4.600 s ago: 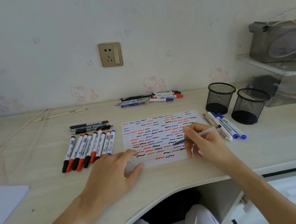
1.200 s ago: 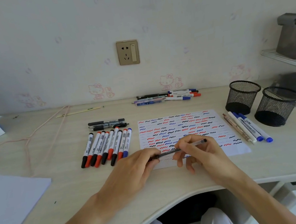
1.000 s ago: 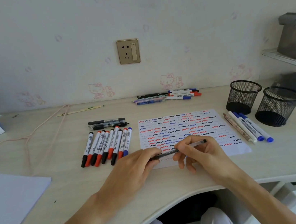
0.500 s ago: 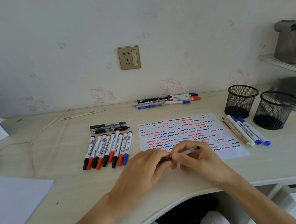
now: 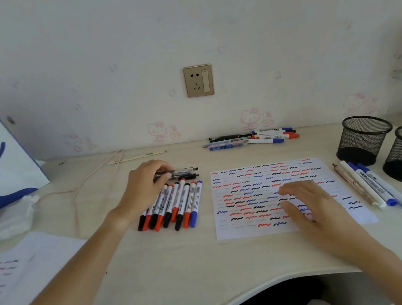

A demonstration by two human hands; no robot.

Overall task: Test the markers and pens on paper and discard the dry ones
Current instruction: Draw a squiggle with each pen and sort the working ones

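1. Since half a second ago the hands have parted: the left hand (image 5: 145, 185) has carried the clear-barrelled pen (image 5: 182, 171) away from the paper to the small group of black pens (image 5: 187, 176) lying crosswise above the marker row, while the right hand (image 5: 304, 205) has let go and dropped onto the sheet.
2. The desk (image 5: 184, 264) is pale wood-grain with a curved front edge.
3. The test paper (image 5: 250, 186) is a white sheet covered in rows of short red, blue and black squiggles, with the right hand resting flat on its lower middle, fingers straight and spread.
4. Two black mesh cups (image 5: 364, 138) stand at the far right, just beyond three white pens (image 5: 373, 186) with blue caps and a brownish one.
5. A row of white markers (image 5: 176, 204) with red, black and blue caps lies left of the sheet, touching side by side.
6. The left hand's fingers curl over the clear pen's near end, pinching it; its dark tip points right.
7. A further heap of pens (image 5: 251, 138) lies by the wall.
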